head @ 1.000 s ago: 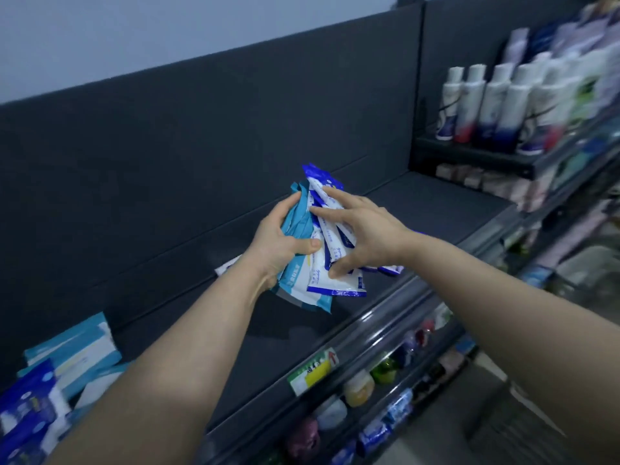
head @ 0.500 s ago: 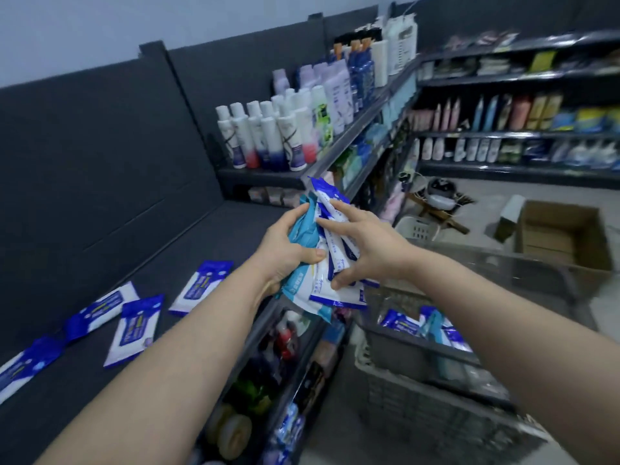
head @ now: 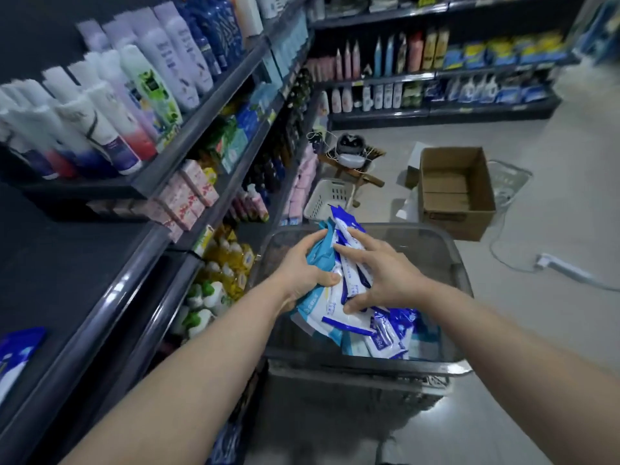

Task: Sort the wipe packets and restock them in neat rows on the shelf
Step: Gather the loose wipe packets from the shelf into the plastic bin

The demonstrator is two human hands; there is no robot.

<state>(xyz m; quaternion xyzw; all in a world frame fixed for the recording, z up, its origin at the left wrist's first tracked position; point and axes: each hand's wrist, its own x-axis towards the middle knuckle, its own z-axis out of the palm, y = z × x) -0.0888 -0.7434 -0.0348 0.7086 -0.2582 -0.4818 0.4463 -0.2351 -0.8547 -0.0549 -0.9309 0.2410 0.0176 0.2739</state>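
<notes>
Both hands are close together, and both hold one bunch of packets (head: 330,307). The left hand (head: 300,271) is on the left side of the bunch. Its fingers curl round the light blue packets and its thumb presses on the front. The right hand (head: 384,275) is on the right side. Its fingers spread over the white and dark blue packets and its thumb is tucked under them, so it pinches them. The tops of the packets stick up past the fingers, and the bottoms hang down below the hands. The bunch is in the air above a grey basket (head: 365,365), over its left half. More loose packets (head: 391,335) lie in the bottom of the basket, near its front edge, just under the right hand and the bunch. I cannot tell if the bunch touches them. The basket stands just beside the front edge of a dark shelf (head: 67,263) on the left. One blue packet (head: 18,350) lies on that shelf, well apart from the hands. On the shelf above stand rows of bottles (head: 110,122). Beyond the basket, on the floor (head: 553,229), sit an open cardboard box (head: 456,193) and a small white basket (head: 327,196).
</notes>
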